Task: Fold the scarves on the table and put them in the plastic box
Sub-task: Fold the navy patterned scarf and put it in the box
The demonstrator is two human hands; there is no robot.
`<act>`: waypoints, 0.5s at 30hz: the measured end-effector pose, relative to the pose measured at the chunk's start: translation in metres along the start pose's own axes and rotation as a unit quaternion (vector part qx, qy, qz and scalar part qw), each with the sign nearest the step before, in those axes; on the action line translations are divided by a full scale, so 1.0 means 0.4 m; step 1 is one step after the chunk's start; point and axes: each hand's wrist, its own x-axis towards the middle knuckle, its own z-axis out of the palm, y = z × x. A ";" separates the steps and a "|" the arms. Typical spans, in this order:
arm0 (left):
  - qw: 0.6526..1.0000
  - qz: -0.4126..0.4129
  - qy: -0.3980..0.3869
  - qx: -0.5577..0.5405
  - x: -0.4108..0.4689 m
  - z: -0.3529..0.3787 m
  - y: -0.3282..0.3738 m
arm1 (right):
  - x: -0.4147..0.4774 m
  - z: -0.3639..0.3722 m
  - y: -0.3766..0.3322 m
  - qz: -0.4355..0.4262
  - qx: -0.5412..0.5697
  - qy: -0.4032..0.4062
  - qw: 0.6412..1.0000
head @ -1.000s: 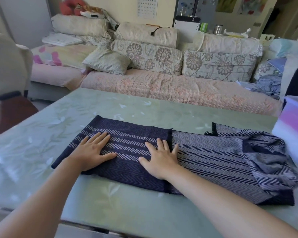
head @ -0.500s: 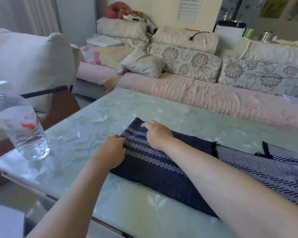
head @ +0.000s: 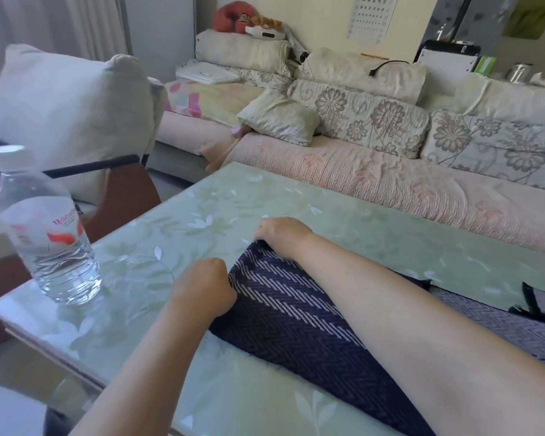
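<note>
Scarf [head: 296, 313], navy herringbone with pale diagonal stripes, laid flat on the table [head: 265, 196], long axis running toward the table's right end. Left end lifted slightly off the table top, bunched between two hands. Paler grey layer [head: 485, 328] of the same cloth further toward the table's right end, with a dark fringe [head: 529, 300] lying on it on the side toward the table's far edge.

Corner nearer the table's front edge taken by the left hand [head: 202, 287]: fingers curled tight together in a fist, gripping the cloth edge, fingertips hidden. Corner toward the table's far edge taken by the right hand [head: 280, 234]: fingers bent down together over the cloth, pinching it, tips tucked out of sight. Right forearm lying across the scarf.

Table top pale green, glossy, leaf pattern. Water bottle [head: 44, 234], clear plastic, white cap, red-and-white label, upright near the table's left front corner, apart from the scarf. Chair [head: 123, 196] with a white cushion [head: 70, 114] just off the table's left end. Sofa [head: 390, 184], pink cover and floral cushions, along the table's far edge.
</note>
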 end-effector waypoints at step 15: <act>0.975 0.186 -0.028 -0.121 -0.178 -0.088 0.340 | -0.441 -0.003 0.276 0.139 0.143 0.120 0.973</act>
